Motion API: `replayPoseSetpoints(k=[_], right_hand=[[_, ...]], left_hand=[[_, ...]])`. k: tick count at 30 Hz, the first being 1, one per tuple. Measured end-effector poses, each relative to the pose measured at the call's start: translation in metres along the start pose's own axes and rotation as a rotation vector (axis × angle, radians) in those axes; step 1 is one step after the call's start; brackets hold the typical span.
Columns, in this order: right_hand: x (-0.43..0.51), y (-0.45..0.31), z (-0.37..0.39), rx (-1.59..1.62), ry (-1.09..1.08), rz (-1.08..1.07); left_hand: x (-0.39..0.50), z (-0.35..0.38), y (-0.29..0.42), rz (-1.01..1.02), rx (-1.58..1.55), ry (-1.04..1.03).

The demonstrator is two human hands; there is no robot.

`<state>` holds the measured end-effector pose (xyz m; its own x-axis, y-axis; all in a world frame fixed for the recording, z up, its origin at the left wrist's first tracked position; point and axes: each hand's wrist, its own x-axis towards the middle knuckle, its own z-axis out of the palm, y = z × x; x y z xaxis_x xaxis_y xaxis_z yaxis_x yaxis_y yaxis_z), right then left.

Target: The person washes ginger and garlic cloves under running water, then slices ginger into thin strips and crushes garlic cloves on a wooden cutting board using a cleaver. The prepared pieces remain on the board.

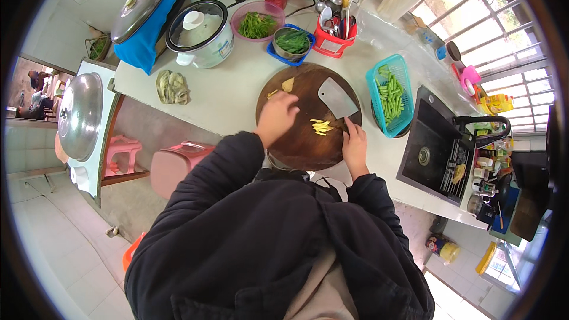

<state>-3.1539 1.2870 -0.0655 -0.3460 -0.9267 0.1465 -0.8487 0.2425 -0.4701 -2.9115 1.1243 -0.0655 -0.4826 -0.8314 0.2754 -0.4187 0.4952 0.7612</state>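
A round wooden cutting board (306,146) lies before me on the counter. On it a cleaver (338,98) rests with its broad metal blade flat and its dark handle towards me. My right hand (354,143) has its fingers around the handle's end. Beside the handle is a small pile of yellow strips (321,127), which look like cut ginger. My left hand (279,114) hovers over the board's left part, fingers apart and slightly curled, with nothing seen in it. Just beyond its fingers lie a pale ginger piece (288,84) and a few more strips (272,94).
A turquoise basket (370,84) of cut green stems stands right of the board, before a black sink (411,142). Behind are a metal bowl of greens (291,43), a pink colander (238,18), a red utensil basket (329,46) and a rice cooker (206,55). A crumpled cloth (172,87) lies left.
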Motion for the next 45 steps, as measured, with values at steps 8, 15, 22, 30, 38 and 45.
replayPoseSetpoints(k=[8, 15, 22, 30, 38, 45], right_hand=[[-0.014, -0.012, -0.021, 0.073, 0.043, -0.032], [-0.036, -0.018, -0.045, 0.158, 0.028, 0.068], [-0.039, -0.017, -0.048, 0.256, 0.004, 0.132], [-0.016, -0.035, -0.036, 0.321, -0.038, 0.089], [-0.020, -0.035, -0.039, 0.316, -0.065, 0.164], [-0.038, -0.028, -0.051, 0.282, -0.029, 0.206]], left_hand=[[0.142, -0.005, -0.047, -0.625, -0.431, 0.194], [0.160, -0.014, -0.062, -0.693, -0.874, 0.201], [0.056, -0.055, -0.095, -0.851, -0.844, 0.521], [0.043, -0.062, -0.080, -0.980, -0.293, 0.463], [0.121, -0.008, -0.041, -0.008, 0.235, 0.235], [0.199, 0.059, -0.067, -0.382, 0.455, -0.103]])
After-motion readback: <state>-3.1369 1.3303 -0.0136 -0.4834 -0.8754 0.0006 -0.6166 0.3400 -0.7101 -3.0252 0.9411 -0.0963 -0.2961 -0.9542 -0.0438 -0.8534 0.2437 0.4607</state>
